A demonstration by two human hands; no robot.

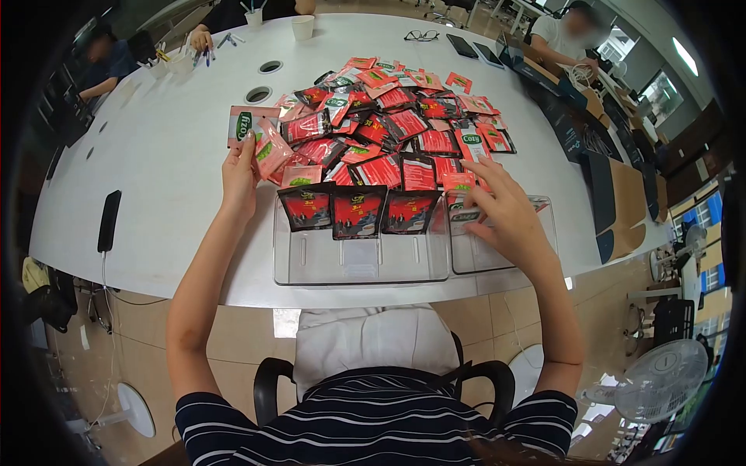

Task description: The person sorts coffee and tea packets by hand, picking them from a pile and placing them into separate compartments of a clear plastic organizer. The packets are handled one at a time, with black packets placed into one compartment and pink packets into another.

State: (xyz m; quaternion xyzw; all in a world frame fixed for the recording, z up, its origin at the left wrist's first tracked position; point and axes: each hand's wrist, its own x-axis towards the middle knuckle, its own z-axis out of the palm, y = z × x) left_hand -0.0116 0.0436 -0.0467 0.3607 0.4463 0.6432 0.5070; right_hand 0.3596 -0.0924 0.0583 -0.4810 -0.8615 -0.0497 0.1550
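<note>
At the left edge of the pile, my left hand [240,179] is closed on a pink Cozy sachet [239,124]; another pink sachet [272,151] lies right against the fingers. My right hand [509,213] hovers over the smaller clear bin [486,269], its thumb and fingers apart. Close to those fingers a Cozy sachet [463,211] stands in the bin's back left corner, partly covered by the hand. To the left, a wider clear bin [357,281] holds three black-and-red coffee sachets [360,211], leaning upright in a row along its back wall.
A heap of mixed red, black and pink sachets [396,124] spreads behind the bins. A phone [109,221] on a cable lies at left. Opened cardboard boxes [618,202] line the right edge. Glasses [422,36], two phones and a paper cup [303,28] sit farther back. Other people sit around the table.
</note>
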